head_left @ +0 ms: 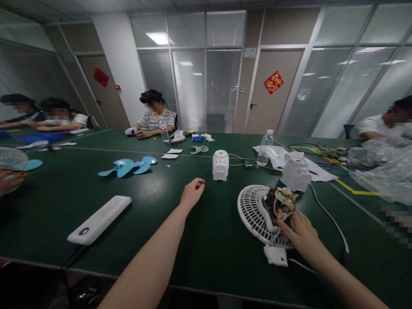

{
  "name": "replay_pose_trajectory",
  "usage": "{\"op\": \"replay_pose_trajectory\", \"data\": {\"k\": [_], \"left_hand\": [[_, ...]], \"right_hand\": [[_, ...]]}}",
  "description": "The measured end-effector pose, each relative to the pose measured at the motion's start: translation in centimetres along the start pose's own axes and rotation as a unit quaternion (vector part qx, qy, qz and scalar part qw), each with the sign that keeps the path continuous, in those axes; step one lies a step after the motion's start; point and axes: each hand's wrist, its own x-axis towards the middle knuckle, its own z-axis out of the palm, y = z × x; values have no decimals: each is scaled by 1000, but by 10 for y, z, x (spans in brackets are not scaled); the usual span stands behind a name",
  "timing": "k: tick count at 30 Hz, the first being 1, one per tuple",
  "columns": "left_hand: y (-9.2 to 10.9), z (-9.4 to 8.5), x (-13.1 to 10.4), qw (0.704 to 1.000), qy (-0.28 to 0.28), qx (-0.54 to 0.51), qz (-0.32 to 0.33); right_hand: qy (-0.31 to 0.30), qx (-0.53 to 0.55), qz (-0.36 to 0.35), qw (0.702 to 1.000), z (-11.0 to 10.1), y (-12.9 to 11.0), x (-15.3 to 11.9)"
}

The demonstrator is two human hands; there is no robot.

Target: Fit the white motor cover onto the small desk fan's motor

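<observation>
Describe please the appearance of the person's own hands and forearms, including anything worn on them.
The left hand and right hand are both bare, without gloves. No watch or bracelet is visible on either wrist, and no sleeve shows on the visible forearms.

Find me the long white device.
The long white device lies at the near left of the head view, nearer than the blue fan blades and left of the left hand.

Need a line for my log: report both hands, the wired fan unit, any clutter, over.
Left hand mid-table, nothing visible in it. Right hand gripping wired fan unit over white grille. White cord curves past right hand.
</observation>
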Motion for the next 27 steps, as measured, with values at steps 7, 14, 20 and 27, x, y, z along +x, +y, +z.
{"op": "replay_pose_trajectory", "data": {"k": [7, 14, 20, 27], "left_hand": [[-1, 2, 3, 996, -67, -45, 35], [-15, 2, 16, 999, -17, -40, 31], [-15, 1, 18, 999, 4, -34, 23], [-9, -2, 17, 999, 4, -29, 25]], "right_hand": [[-109, 98, 45, 988, 37, -136, 13], [-139, 201, 36, 969, 35, -170, 24], [49, 222, -91, 970, 47, -147, 102], [-7, 205, -183, 961, 67, -173, 202]]}}
